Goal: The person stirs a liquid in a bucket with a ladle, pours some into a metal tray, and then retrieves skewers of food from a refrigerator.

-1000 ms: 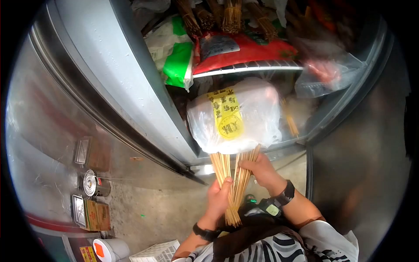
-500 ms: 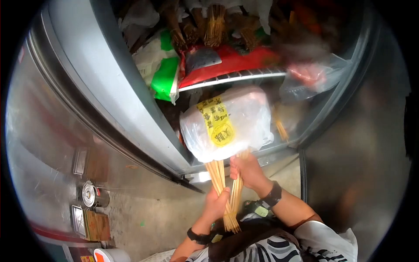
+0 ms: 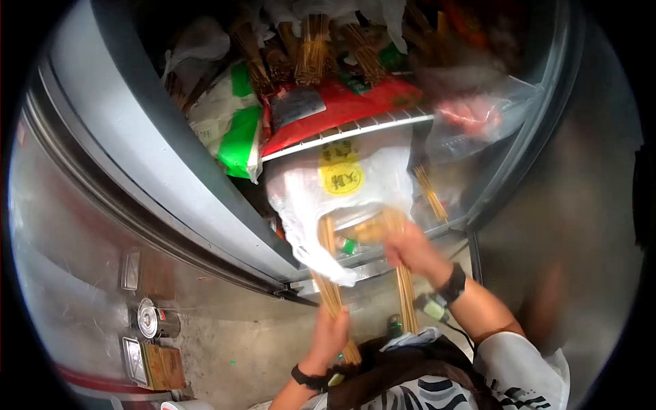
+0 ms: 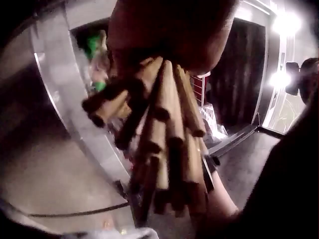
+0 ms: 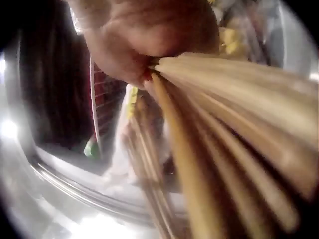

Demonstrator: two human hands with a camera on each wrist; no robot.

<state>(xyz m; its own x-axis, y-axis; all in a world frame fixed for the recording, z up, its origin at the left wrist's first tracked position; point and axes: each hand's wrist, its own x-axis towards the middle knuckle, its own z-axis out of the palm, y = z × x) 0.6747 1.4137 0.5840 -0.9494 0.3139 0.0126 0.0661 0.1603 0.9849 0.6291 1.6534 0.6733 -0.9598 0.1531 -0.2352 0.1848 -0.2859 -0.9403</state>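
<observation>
A bundle of wooden skewers [image 3: 331,297] stands in the grip of my left hand [image 3: 330,335], its upper part running up to a white plastic bag [image 3: 383,167] with a yellow printed label. In the left wrist view, the blunt ends of these skewers [image 4: 169,112] fan out below the hand. My right hand [image 3: 415,254] holds a second bundle of skewers [image 3: 406,301], to the right of the first. Blurred yellowish food [image 3: 372,229] shows beside the right fingers. The bag's loose white edge [image 3: 328,270] hangs over the left bundle.
Above the bag, a wire shelf [image 3: 355,130] of the fridge carries a red package [image 3: 362,106], a green-and-white package [image 3: 239,140] and several skewer bundles [image 3: 313,58]. A clear bag of pink food [image 3: 471,116] hangs at the right. More skewers [image 3: 430,195] lie below. A metal pot [image 3: 149,318] is at the left.
The two skewer bundles have come apart, the right one moving rightward with my right hand. The bag has shifted back under the shelf, and its edge now hangs loose.
</observation>
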